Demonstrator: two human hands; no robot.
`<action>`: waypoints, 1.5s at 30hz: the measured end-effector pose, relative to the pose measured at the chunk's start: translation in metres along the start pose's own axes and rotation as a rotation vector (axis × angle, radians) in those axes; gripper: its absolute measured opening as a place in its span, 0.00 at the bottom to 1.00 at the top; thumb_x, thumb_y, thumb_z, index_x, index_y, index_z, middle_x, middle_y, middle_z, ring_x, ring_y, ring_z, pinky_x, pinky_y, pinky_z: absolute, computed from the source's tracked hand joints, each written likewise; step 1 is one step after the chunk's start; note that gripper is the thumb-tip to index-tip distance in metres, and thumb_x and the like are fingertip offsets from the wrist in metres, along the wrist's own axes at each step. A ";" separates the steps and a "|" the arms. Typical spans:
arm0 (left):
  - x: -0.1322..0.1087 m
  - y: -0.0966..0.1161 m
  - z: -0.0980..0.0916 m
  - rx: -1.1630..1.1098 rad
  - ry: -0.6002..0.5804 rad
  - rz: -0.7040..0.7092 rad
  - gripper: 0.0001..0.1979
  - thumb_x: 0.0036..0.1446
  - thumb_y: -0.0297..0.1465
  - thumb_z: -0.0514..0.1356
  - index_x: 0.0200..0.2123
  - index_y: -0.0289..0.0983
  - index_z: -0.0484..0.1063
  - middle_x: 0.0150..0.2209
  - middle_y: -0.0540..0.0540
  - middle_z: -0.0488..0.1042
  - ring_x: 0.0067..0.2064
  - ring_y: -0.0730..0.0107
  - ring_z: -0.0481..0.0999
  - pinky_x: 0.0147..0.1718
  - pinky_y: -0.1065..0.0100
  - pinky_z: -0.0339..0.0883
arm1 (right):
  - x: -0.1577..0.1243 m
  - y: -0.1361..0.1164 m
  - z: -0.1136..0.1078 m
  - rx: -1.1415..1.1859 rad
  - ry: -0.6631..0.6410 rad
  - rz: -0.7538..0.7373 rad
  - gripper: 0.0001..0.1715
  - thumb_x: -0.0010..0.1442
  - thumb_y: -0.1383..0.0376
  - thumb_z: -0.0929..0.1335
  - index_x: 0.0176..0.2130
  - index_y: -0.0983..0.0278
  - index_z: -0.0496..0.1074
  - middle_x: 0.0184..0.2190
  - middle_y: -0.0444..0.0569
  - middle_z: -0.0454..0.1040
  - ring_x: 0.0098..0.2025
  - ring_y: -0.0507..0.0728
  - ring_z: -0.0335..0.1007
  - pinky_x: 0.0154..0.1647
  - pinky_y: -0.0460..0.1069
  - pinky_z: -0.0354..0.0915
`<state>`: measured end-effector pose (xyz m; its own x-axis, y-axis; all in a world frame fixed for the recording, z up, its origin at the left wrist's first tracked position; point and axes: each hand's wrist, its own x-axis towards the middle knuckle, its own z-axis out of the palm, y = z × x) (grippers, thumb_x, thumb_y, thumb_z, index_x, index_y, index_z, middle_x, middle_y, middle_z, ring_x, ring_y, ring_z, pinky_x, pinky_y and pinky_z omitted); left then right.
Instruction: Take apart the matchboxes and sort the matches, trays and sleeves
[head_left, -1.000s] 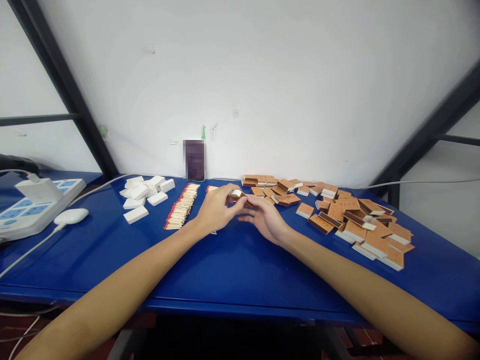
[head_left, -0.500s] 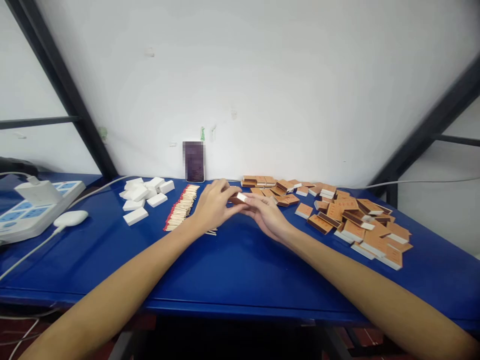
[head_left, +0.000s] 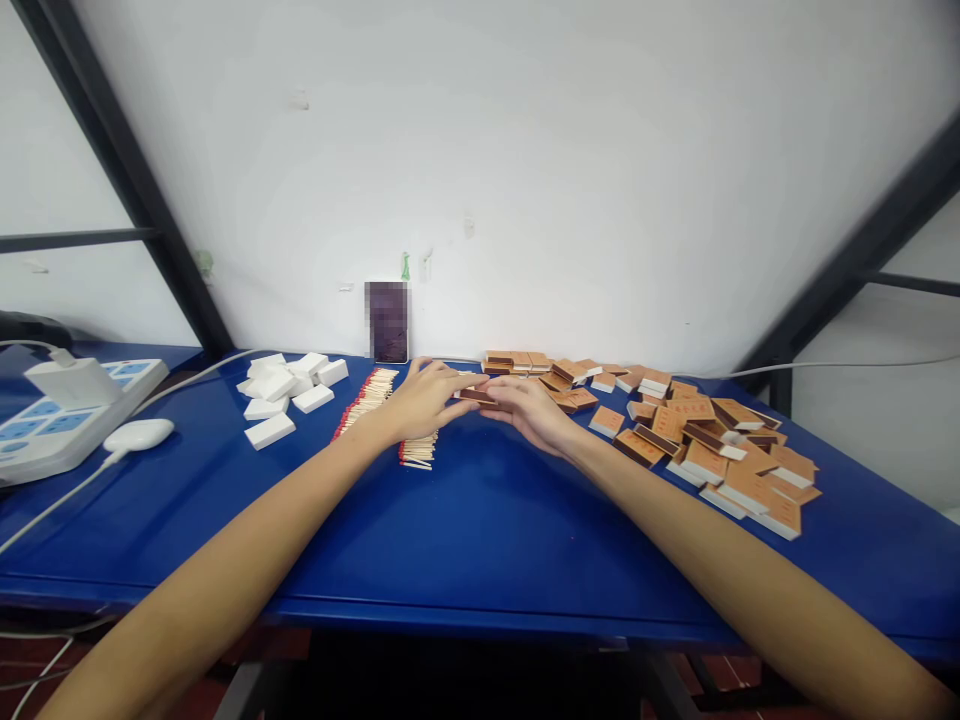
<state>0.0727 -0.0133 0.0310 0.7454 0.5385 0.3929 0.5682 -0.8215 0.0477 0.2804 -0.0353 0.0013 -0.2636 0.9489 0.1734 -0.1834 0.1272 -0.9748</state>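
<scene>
A matchbox [head_left: 478, 396] is held level between my two hands above the table, its dark striking side facing me. My left hand [head_left: 427, 405] has thumb and fingers at the box's left end. At the other end, my right hand [head_left: 531, 412] pinches the box between thumb and fingers. Under and beside my left hand lie matches [head_left: 417, 452] with red heads, and a longer row of matches [head_left: 369, 395] runs further left. My left hand and forearm cover part of both groups.
White small boxes [head_left: 271, 432] are heaped at the left, near a power strip [head_left: 82, 430] and a white charger [head_left: 139, 435] with a cable. Many orange matchboxes [head_left: 705, 460] spread over the right side. A phone [head_left: 388, 322] leans against the wall.
The matchbox has turned so its dark side shows instead of its white end. My left hand has shifted slightly left and its fingers have straightened, uncovering more of the nearer matches.
</scene>
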 end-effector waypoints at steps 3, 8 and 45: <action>0.004 -0.009 0.000 -0.025 -0.027 0.030 0.20 0.67 0.39 0.53 0.60 0.43 0.68 0.45 0.44 0.77 0.50 0.57 0.71 0.53 0.55 0.58 | 0.006 0.002 -0.005 -0.273 0.024 -0.118 0.13 0.48 0.60 0.75 0.35 0.62 0.77 0.40 0.48 0.81 0.44 0.59 0.77 0.53 0.57 0.68; 0.012 -0.023 -0.002 -0.028 -0.093 -0.013 0.19 0.63 0.33 0.56 0.57 0.41 0.70 0.49 0.44 0.77 0.52 0.57 0.72 0.53 0.58 0.60 | 0.014 0.003 -0.011 -0.777 0.055 -0.314 0.15 0.54 0.64 0.72 0.44 0.63 0.78 0.48 0.51 0.79 0.49 0.61 0.74 0.51 0.57 0.68; 0.019 -0.026 0.011 0.239 -0.093 -0.137 0.21 0.58 0.34 0.63 0.55 0.41 0.70 0.44 0.42 0.80 0.51 0.53 0.72 0.51 0.51 0.52 | 0.024 -0.011 -0.047 -1.420 -0.197 -0.352 0.22 0.62 0.66 0.67 0.55 0.61 0.74 0.49 0.55 0.79 0.48 0.64 0.75 0.50 0.57 0.67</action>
<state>0.0755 0.0201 0.0270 0.6789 0.6650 0.3112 0.7233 -0.6786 -0.1277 0.3203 -0.0006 0.0096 -0.5459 0.7710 0.3279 0.7663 0.6177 -0.1767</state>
